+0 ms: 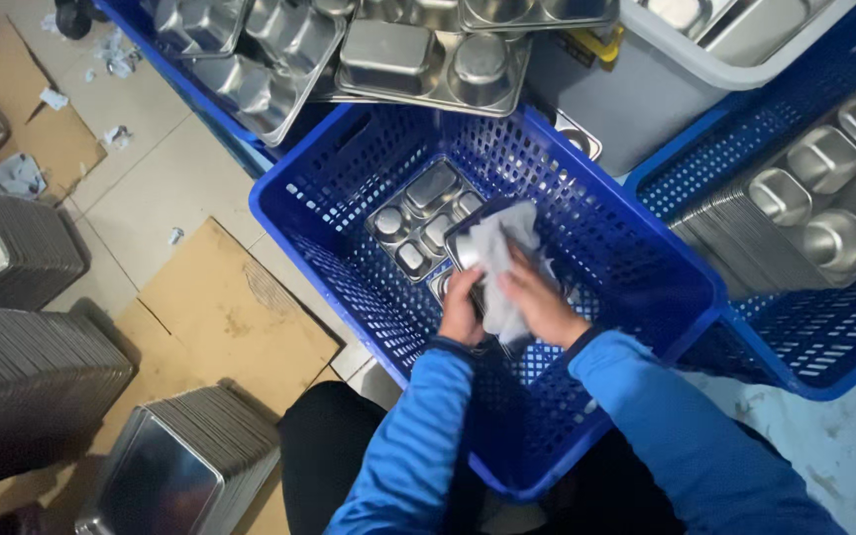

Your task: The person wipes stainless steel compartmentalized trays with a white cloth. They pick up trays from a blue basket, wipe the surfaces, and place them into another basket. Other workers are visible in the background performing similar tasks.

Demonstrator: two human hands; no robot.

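Both my hands reach down into a blue perforated plastic crate [587, 188]. My left hand [462, 309] grips the near edge of a steel compartment tray [460, 250] that is tilted up inside the crate. My right hand [539, 303] presses a crumpled grey-white cloth [499, 248] against that tray. Another steel compartment tray [418, 220] lies flat on the crate's bottom, just left of the cloth. Both my sleeves are bright blue.
A second blue crate [844, 327] at right holds a thick stack of compartment trays [824, 188]. More trays [428, 54] are piled at the top, beside a grey bin [705, 69]. Stacks of steel pans [22, 381] stand at left on cardboard sheets [220, 317].
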